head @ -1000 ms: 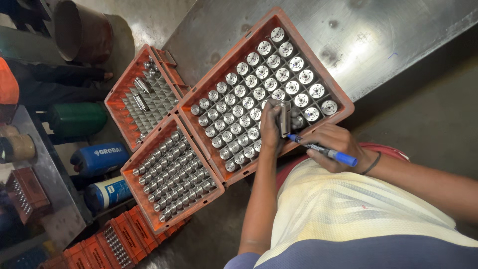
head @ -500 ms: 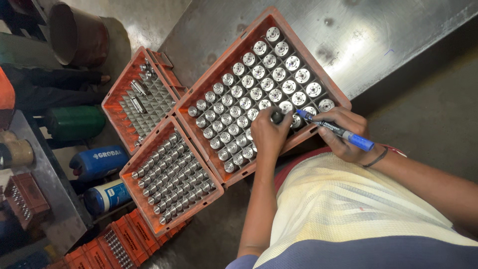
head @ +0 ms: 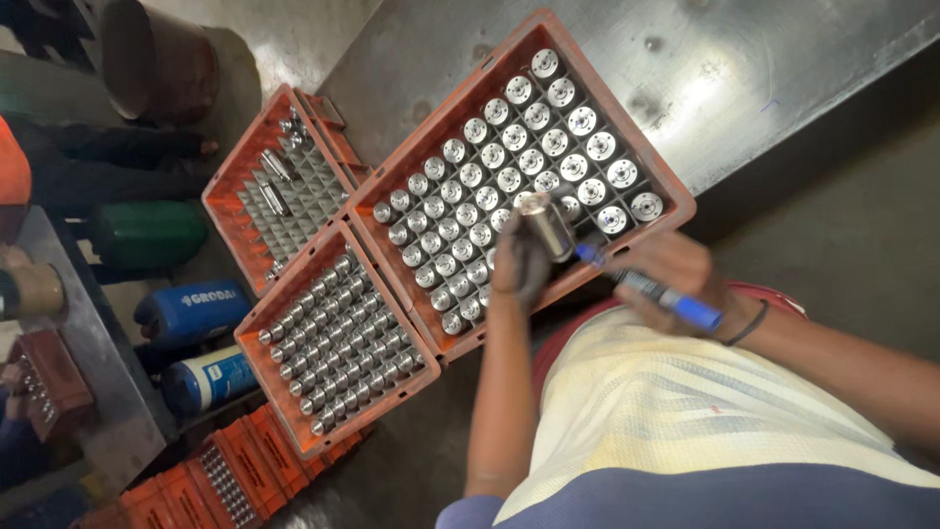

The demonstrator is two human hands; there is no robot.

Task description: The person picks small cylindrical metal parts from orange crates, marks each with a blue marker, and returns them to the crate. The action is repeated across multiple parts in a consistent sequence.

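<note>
1. Left hand (head: 519, 263) is up over the near edge of the big orange crate (head: 666, 186), fingers clenched around a short metal cylinder (head: 546, 225) lifted clear of the rows.
2. That cylinder is tilted, its round end face pointing toward 11 o'clock, body running down to 5 o'clock into the fingers.
3. Right hand (head: 676, 274) sits just beside it at 4 o'clock, grasping a blue marker (head: 651, 289) in a writing grip.
4. The marker's tip points toward 10 o'clock and reaches the cylinder's side; whether it actually touches is too blurred to call.
5. A dark band (head: 749, 323) circles the right wrist.
6. Below both hands, the big crate holds upright metal cylinders in a grid of cells, shiny round tops showing, nearly every cell filled.
7. At 8 o'clock from the hands, a second orange crate (head: 284, 387) butts against the big one, also packed with smaller upright metal pieces.
8. At 10 o'clock, a third orange crate (head: 220, 191) shows mostly bare grid cells, with a few loose metal parts lying on top.
9. The big crate rests on a grey metal table (head: 764, 78), gleaming toward 1 o'clock.
10. Far left, at 9 o'clock: a blue canister (head: 186, 309), a green one (head: 147, 233) above it, and more orange trays (head: 225, 480) stacked low at 7 o'clock.
</note>
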